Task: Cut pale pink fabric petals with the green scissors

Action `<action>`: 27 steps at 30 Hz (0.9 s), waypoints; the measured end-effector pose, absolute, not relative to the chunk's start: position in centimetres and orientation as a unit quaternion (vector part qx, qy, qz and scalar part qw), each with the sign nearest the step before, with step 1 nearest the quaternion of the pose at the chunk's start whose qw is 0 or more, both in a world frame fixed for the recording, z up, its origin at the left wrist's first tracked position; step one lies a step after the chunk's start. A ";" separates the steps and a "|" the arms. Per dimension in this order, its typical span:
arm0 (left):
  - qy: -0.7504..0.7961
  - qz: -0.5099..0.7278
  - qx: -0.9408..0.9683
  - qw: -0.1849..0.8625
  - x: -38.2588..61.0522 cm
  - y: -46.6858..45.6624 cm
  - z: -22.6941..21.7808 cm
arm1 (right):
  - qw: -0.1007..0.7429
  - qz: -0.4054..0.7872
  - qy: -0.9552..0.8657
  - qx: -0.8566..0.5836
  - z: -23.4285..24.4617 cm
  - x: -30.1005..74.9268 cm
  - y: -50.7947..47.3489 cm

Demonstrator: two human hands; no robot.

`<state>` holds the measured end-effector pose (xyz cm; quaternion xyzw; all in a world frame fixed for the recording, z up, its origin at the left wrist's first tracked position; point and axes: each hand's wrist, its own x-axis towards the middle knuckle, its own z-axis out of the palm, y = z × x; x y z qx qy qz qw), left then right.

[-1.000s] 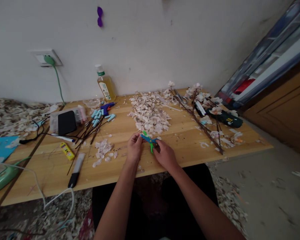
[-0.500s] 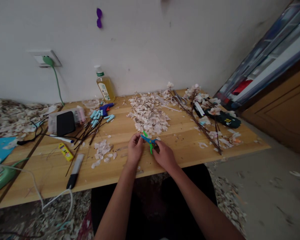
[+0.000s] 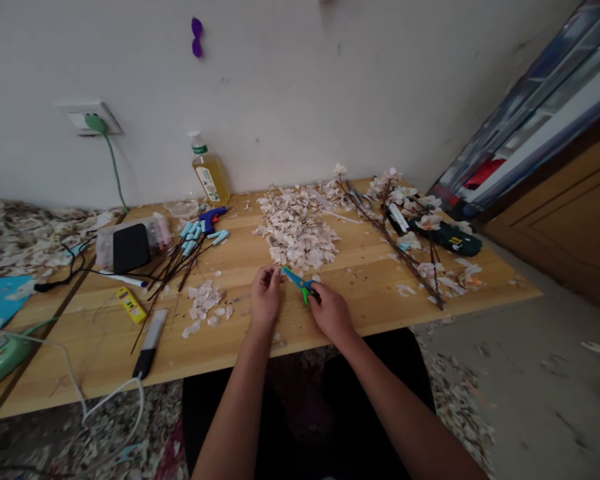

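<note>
My right hand [image 3: 330,312] grips small scissors [image 3: 299,281] with blue blades and green handles, the blades closed and pointing left toward my left hand. My left hand [image 3: 265,295] pinches a small pale piece, too small to name, right at the blade tips. Both hands hover over the near middle of a wooden table [image 3: 360,280]. Just beyond them lies a big heap of pale petals [image 3: 296,230]. A smaller scatter of petals [image 3: 206,305] lies to the left of my left hand.
Brown branches with blossoms [image 3: 405,233] and a dark glue gun [image 3: 450,239] lie at right. A blue glue gun [image 3: 213,216], an oil bottle [image 3: 209,172], dark stems [image 3: 180,260], a black box [image 3: 130,247], a yellow cutter [image 3: 131,303] and a black knife [image 3: 150,343] lie at left.
The scissor blades were spread open and are now closed. My left hand has shifted slightly left and up. The view barely moved.
</note>
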<state>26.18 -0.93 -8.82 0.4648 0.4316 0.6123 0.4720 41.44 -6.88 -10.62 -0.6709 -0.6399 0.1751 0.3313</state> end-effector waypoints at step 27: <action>0.315 0.596 0.275 0.685 26.6 -1.2 -8.8 | 0.310 0.150 -0.668 -0.660 -9.1 40.8 -7.3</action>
